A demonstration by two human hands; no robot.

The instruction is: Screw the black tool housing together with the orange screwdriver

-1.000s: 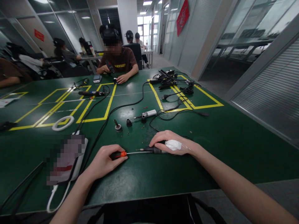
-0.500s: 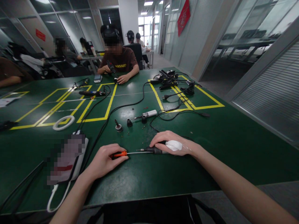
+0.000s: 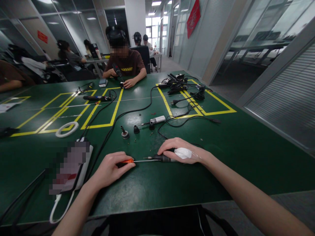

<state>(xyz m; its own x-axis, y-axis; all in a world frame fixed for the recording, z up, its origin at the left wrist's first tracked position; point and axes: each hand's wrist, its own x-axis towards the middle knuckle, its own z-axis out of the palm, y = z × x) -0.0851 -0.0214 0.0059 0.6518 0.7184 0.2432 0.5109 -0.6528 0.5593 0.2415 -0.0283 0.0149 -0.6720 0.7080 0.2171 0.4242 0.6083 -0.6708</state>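
Observation:
My left hand (image 3: pixel 112 168) is closed round the orange handle of a screwdriver (image 3: pixel 129 161), low over the green tabletop. Its thin shaft points right, and its far end meets or passes behind the black nose of a tool. My right hand (image 3: pixel 180 150) is wrapped over that slim power tool (image 3: pixel 163 158), which has a black front and a thin metal tip pointing left; the palm hides its rear. A white dressing is taped on the right hand. Beyond the hands stand two black nose pieces (image 3: pixel 136 129) and a metal fitting with a stem (image 3: pixel 125 132).
A silver cylindrical tool body (image 3: pixel 157 120) with a shaft lies behind the small parts. Left are a power strip (image 3: pixel 85 160) with a blurred-out top and a white tape roll (image 3: pixel 67 129). Cables and a black tool heap (image 3: pixel 176 83) lie farther back. A co-worker (image 3: pixel 126 62) sits opposite.
Both hands stay in place. The orange handle looks slightly turned within the left fingers, with a little less of it showing.

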